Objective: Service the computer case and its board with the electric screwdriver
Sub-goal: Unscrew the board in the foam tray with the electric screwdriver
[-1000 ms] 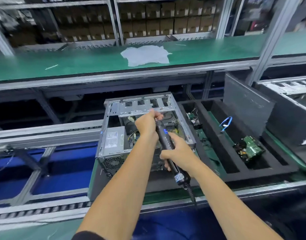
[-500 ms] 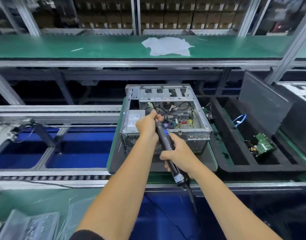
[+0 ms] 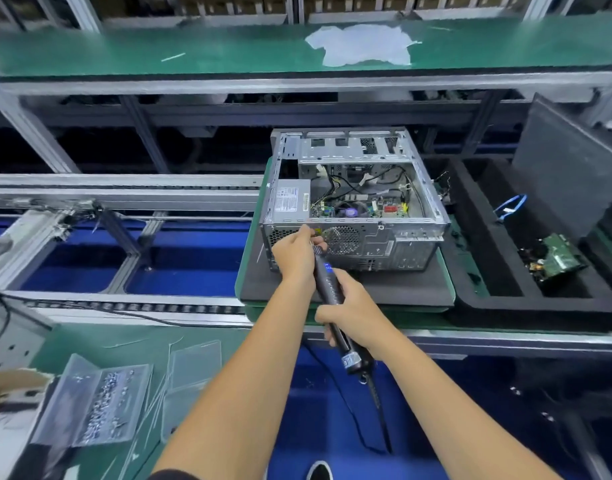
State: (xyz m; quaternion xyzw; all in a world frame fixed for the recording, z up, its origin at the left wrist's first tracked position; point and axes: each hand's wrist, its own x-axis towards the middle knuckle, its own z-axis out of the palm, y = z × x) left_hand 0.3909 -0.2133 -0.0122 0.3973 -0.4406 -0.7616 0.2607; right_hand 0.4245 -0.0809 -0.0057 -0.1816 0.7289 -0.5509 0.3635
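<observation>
An open grey computer case [image 3: 398,244] lies on a dark foam pad [image 3: 384,289], its board [image 3: 363,207] and cables showing inside. A black electric screwdriver [image 3: 328,282] with a blue lit display points up at the case's near wall, left of the round fan grille. My right hand [image 3: 353,315] grips the screwdriver's lower body. My left hand [image 3: 295,252] holds the tool's front end against the case wall, hiding the bit.
A black foam tray [image 3: 484,299] to the right holds a green circuit board [image 3: 559,256] and a blue cable [image 3: 509,207]. Clear bags of screws [image 3: 100,403] lie on the green bench at lower left. Conveyor rails [image 3: 124,195] run left. A white sheet [image 3: 363,43] lies on the far shelf.
The view has pulled back and swung left. Both hands and the screwdriver have come out of the case's open top and now sit at its near outer wall.
</observation>
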